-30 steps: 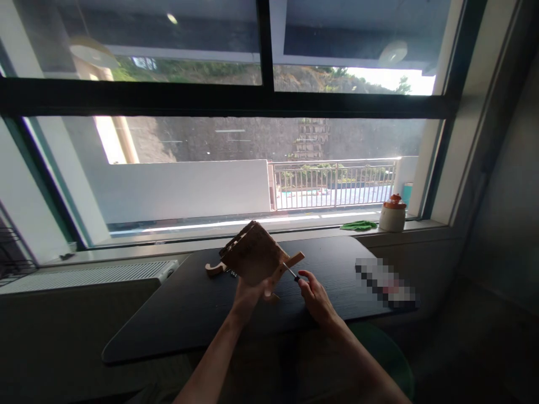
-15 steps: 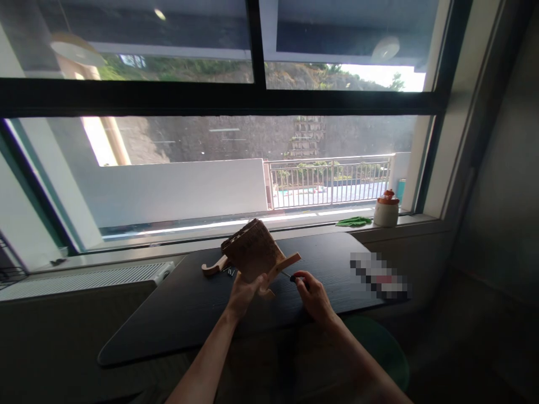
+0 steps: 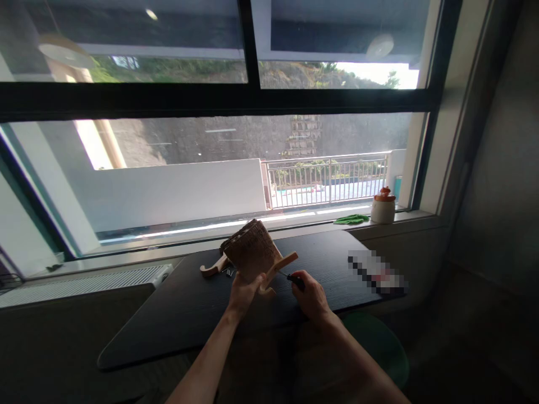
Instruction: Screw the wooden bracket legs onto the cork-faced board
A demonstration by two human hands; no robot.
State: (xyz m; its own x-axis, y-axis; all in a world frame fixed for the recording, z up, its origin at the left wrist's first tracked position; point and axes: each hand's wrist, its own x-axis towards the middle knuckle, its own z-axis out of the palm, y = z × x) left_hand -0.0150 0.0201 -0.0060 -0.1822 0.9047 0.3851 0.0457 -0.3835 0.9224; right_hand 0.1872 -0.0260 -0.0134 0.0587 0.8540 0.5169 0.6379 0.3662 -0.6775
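My left hand (image 3: 243, 292) grips a small wooden model (image 3: 252, 255), a tilted brown panel with pale curved legs, held just above the black table (image 3: 168, 320). My right hand (image 3: 310, 294) is closed on a small screwdriver (image 3: 293, 278) with a dark handle. Its thin tip points left at the pale wooden leg on the model's right side. A separate curved wooden piece (image 3: 209, 269) lies on the table to the left of the model, with a few tiny dark parts beside it.
A white jar with an orange lid (image 3: 383, 207) and a green cloth (image 3: 351, 219) sit on the windowsill at the right. A blurred-out object (image 3: 377, 273) lies on the table's right end. A white radiator grille (image 3: 84, 280) runs along the left.
The view has drifted a little, shifting the scene left. My right hand has moved the screwdriver's tip closer to the model's right leg. My left hand keeps the model tilted the same way.
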